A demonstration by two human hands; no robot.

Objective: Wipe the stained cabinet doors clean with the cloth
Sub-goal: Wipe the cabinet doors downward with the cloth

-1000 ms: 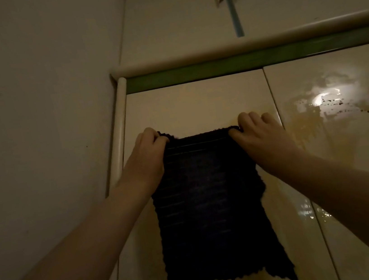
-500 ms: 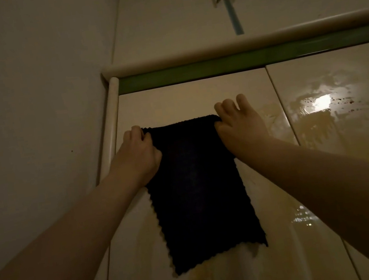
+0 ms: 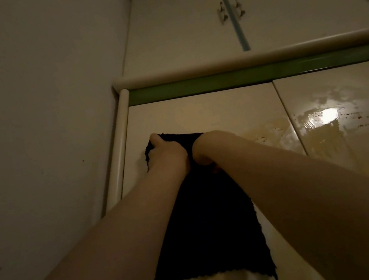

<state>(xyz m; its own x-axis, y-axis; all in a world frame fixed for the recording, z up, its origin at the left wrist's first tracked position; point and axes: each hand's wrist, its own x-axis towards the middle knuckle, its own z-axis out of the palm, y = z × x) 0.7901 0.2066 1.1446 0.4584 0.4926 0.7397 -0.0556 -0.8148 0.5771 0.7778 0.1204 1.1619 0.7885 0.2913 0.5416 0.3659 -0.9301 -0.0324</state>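
A dark cloth [image 3: 206, 231] hangs flat against the left cream cabinet door [image 3: 198, 111]. My left hand [image 3: 166, 152] grips the cloth's top left corner, thumb up over its edge. Right beside it my right hand [image 3: 204, 151] grips the cloth's top edge, its fingers curled into the fabric and mostly hidden. Brownish stains spread over the upper right of the left door and across the right door [image 3: 345, 141], where dark specks and a wet sheen show around a light reflection.
A green strip [image 3: 241, 79] and a rounded cream ledge [image 3: 238, 59] run above the doors. Higher up are upper cabinet doors with two small handles [image 3: 230, 11]. A plain wall [image 3: 36, 137] stands close on the left, next to a rounded corner post [image 3: 120, 144].
My two hands have come together, bunching the cloth's top edge narrower. The cloth has slid lower on the left door, and the view has tilted upward.
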